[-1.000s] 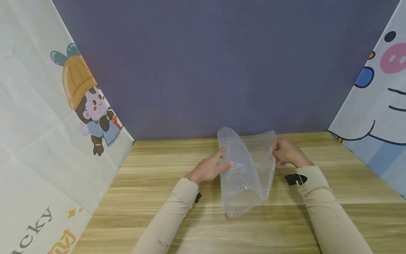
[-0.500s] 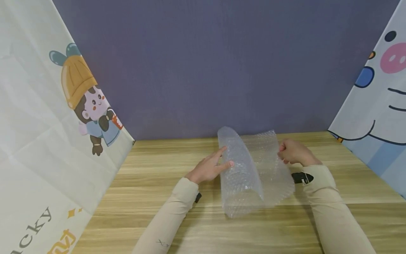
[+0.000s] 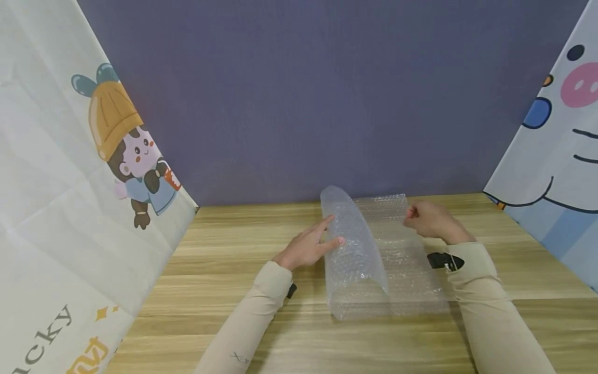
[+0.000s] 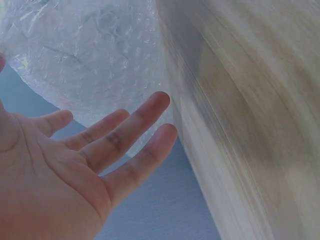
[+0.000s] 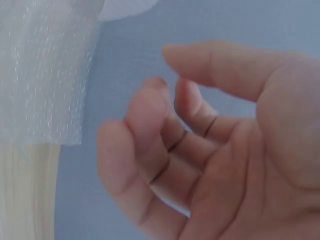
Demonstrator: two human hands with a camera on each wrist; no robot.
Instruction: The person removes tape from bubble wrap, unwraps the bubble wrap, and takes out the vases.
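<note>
A clear bubble wrap sheet (image 3: 352,244) lies on the wooden table, its left part curved over in a loose roll and its right part spread flat. My left hand (image 3: 304,248) rests against the roll's left side with fingers spread and thumb on the wrap. In the left wrist view, the left hand (image 4: 75,165) shows straight, parted fingers near the wrap. Above the flat part's right edge is my right hand (image 3: 432,222). From the right wrist, the right hand (image 5: 200,140) has loosely bent fingers, thumb apart from them, and nothing held; the wrap (image 5: 45,75) is off to one side.
Wooden table (image 3: 224,291) extends around the wrap on both sides. A dark purple-blue panel (image 3: 299,104) stands along the back edge. Printed cloth walls (image 3: 56,156) with cartoon figures rise at left and right. Black wrist straps (image 3: 446,261) sit at the sleeve cuffs.
The right part of the bubble wrap has unfolded to the right and flattened onto the table. My right hand moved right and let go of its edge. My left hand stayed put.
</note>
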